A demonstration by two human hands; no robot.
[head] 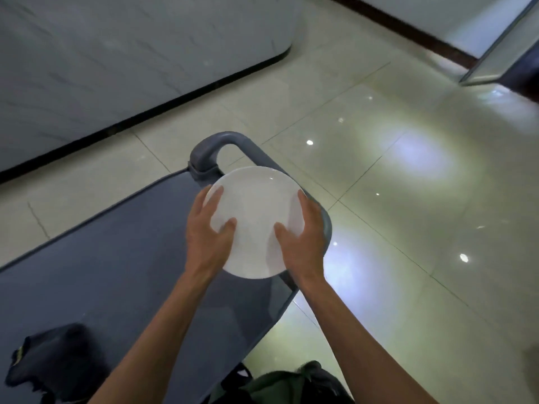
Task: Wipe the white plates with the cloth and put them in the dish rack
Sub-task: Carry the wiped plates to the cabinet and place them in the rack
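Two hands (256,237) hold one white plate (255,217) over a grey cot (116,258).

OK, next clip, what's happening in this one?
A person holds a white plate in both hands, the left hand and right hand gripping opposite edges, over the end of a grey folding cot. A dark cloth lies bunched on the cot, untouched. No dish rack shows in this view, so the plate is not yet racked.
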